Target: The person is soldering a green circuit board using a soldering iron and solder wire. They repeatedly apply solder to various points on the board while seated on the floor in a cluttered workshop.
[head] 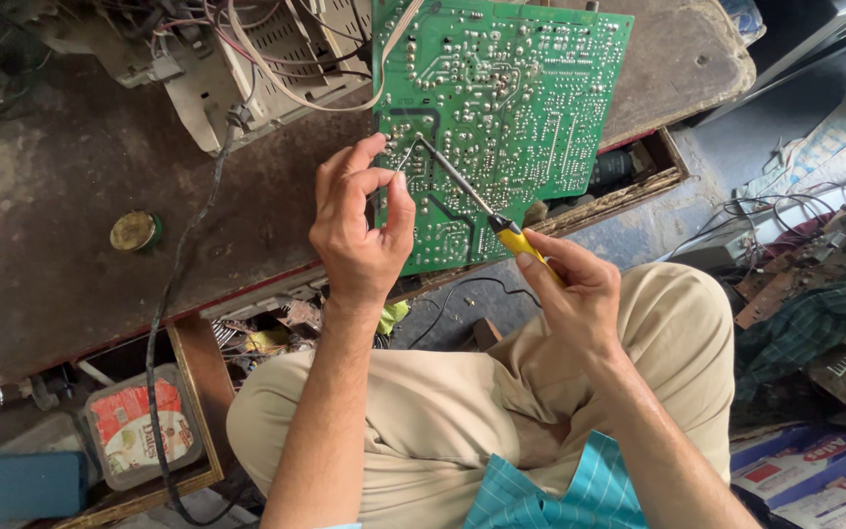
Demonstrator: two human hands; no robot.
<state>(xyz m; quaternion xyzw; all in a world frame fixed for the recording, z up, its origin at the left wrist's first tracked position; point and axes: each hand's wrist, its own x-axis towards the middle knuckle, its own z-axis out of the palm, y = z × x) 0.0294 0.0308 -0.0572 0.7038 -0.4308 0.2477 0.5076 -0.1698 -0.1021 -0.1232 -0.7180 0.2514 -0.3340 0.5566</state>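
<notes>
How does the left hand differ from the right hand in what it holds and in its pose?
The left hand pinches a thin solder wire with raised fingertips; the right hand wraps a yellow-handled soldering iron lower, over the lap. Both tools meet at the green circuit board.

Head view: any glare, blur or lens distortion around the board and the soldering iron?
Head view: even, soft daylight, no hard glare on the green circuit board; soldering iron, left hand and right hand are sharp, without motion blur; only faint shadows under the hands; wide-angle lens bends the workbench edges toward the frame corners; bottom-left shelf sits in dim shade.
</notes>
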